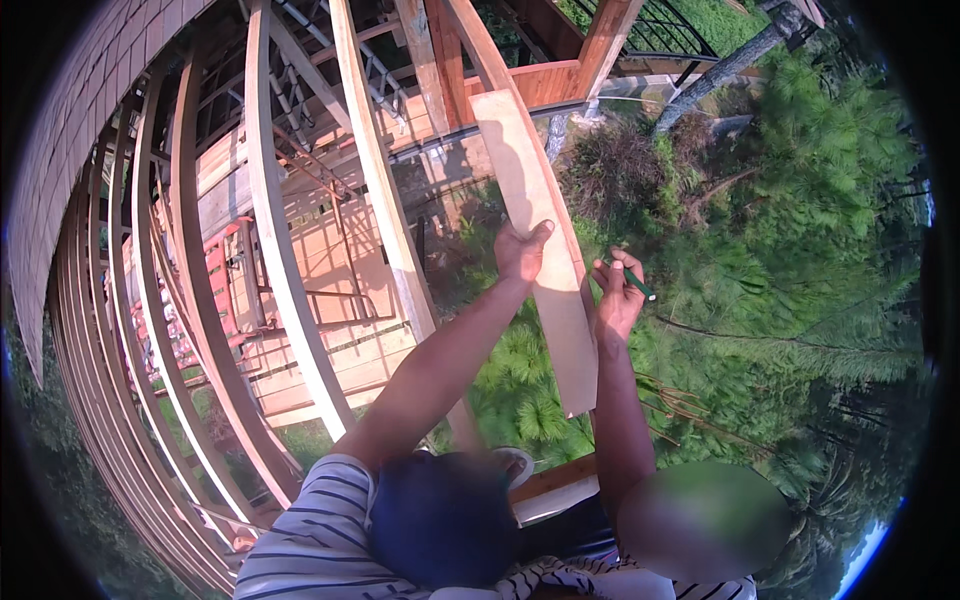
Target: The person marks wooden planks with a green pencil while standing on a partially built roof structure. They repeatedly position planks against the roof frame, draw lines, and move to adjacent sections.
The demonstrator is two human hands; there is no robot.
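A long pale wooden plank (pixel 535 190) stands up against a reddish timber beam (pixel 478 45) of an open frame. My left hand (pixel 520 252) grips the plank's left edge about halfway up, thumb across its face. My right hand (pixel 618 298) is at the plank's right edge, closed around a thin green pencil (pixel 634 280) whose tip points away from the board. Both forearms reach up from a striped shirt (pixel 310 540) at the lower edge.
Curved pale rafters (pixel 275 230) and battens fill the left side, with a wooden deck (pixel 330 260) and a red frame far below. Pine trees and shrubs (pixel 780 250) spread under the right side. A dark metal railing (pixel 670 35) runs along the top.
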